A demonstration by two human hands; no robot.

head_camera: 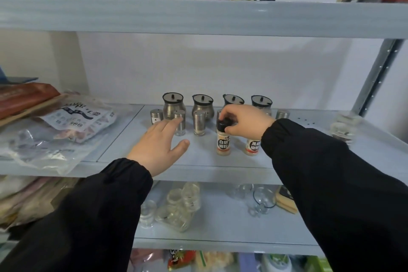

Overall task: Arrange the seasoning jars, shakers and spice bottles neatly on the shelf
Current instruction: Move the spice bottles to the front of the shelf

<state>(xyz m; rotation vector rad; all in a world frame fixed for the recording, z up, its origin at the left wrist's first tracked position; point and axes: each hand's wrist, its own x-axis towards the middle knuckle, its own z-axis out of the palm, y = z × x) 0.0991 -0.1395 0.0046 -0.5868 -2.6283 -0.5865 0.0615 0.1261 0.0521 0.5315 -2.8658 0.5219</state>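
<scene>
A pale grey metal shelf unit (198, 17) fills the view, and its middle shelf (220, 161) carries the seasoning set. On the left of that shelf lie plastic food packets (72, 117). Along the back stand four steel seasoning jars (173, 104) with dark lids, in a row. Just in front of them stands a row of steel shakers (199, 122), one at the far left and one at the far right. Nearer the front edge are two small spice bottles side by side: the white pepper bottle (223, 139) and, to its right, the black pepper bottle (252, 147), partly hidden by a black sleeve (331, 172). The right hand (247, 120) is clamped on the white pepper bottle's black cap, the bottle upright on the shelf. The left hand (157, 146) hovers flat with fingers spread apart, holding nothing, its fingertips (174, 120) just before a shaker.
</scene>
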